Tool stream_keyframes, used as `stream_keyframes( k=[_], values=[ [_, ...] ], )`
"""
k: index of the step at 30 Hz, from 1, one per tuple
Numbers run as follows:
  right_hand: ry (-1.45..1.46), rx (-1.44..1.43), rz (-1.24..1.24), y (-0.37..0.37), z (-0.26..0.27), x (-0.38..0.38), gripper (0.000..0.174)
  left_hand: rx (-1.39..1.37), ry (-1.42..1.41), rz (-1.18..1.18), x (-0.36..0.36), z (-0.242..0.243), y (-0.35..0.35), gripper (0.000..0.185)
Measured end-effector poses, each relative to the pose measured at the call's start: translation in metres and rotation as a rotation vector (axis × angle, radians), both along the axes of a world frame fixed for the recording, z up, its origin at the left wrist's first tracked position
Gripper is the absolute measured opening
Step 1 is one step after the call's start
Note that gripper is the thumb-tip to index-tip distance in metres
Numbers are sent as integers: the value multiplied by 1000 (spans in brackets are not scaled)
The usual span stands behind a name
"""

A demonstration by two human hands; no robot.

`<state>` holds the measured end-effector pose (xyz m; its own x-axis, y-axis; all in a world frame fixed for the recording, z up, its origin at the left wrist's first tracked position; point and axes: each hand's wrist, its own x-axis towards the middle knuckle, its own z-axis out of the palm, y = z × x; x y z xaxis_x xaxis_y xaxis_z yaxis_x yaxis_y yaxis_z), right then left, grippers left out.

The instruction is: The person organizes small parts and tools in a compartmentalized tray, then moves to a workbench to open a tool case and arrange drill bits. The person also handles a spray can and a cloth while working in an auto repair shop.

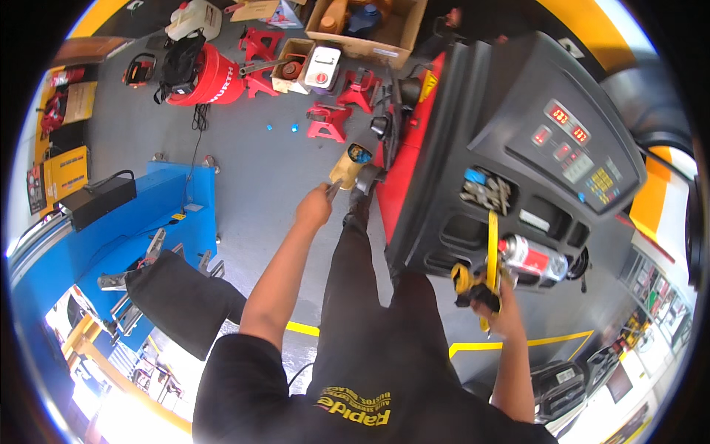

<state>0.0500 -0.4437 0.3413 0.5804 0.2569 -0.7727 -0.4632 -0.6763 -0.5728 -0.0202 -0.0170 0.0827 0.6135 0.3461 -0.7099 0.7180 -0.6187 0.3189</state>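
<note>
My left hand is closed around a slim metal tool. Just beyond it is a tan open container with blue and tan scraps inside. Whether the tool touches the container I cannot tell. On the right, my right hand grips a yellow-and-black tool, blurred, at the near edge of a wheel balancer. A long yellow strip rises beside this hand over the balancer's top. An aerosol can lies close by. Metal pieces fill one tray pocket.
Red jack stands, a red bucket and a cardboard box of bottles stand on the floor ahead. A blue machine frame is at left, with a dark cover nearby. A lit display panel tops the balancer.
</note>
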Motion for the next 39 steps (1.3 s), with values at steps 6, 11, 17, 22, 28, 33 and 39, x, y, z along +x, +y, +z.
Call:
stream_keyframes(
  k=[6,11,17,22,28,33,39],
  values=[
    [-35,75,203,46,-54,-9,55,236,-217,-580,77,-175,-13,29],
    [331,266,-284,55,-59,-8,54,209,-103,-664,109,-284,-52,36],
    [496,289,-624,56,-57,-15,62,-99,180,-330,126,-369,-44,40],
    [491,317,-603,61,-61,-13,51,158,128,-632,139,-434,-35,36],
    [298,350,-311,62,-72,-14,54,253,331,-932,148,-427,-53,43],
    [195,300,-164,63,-74,-7,53,47,500,-865,154,-386,-33,59],
    [133,351,-177,73,-71,-3,45,-33,210,-605,132,-344,-7,65]
  ],
)
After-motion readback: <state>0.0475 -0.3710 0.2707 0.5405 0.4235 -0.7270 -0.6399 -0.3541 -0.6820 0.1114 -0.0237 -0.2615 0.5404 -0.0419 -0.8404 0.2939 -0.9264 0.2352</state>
